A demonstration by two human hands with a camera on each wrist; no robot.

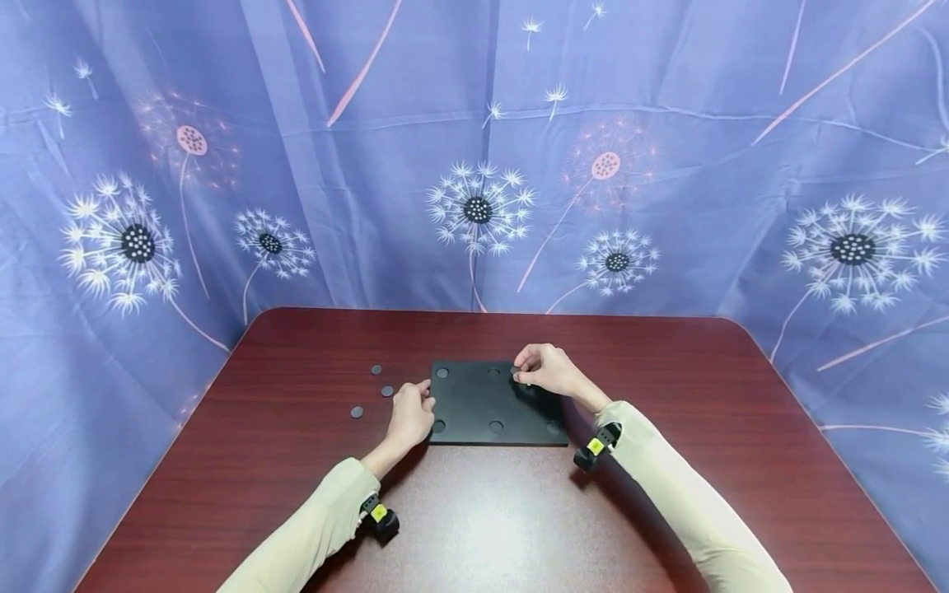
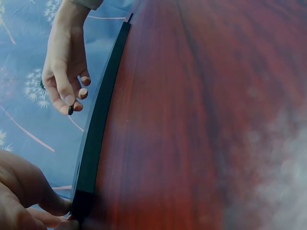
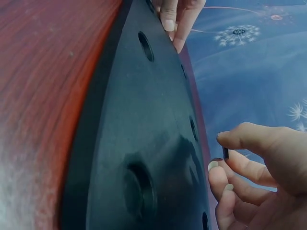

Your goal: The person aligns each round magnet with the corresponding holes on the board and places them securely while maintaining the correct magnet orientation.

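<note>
A flat black board with several round recesses lies on the table. Above its far right part, my right hand pinches a small dark disc between thumb and fingers. The disc stands edge-on in the right wrist view, apart from the board. My left hand grips the board's left edge; its thumb and fingertips meet the edge in the left wrist view. Left of that hand lie three loose dark discs: one far disc, a middle disc and a near disc.
The reddish-brown wooden table extends around the board, with a bright glare in front of it. A blue curtain printed with dandelions hangs behind and at both sides. Each wrist carries a small black camera.
</note>
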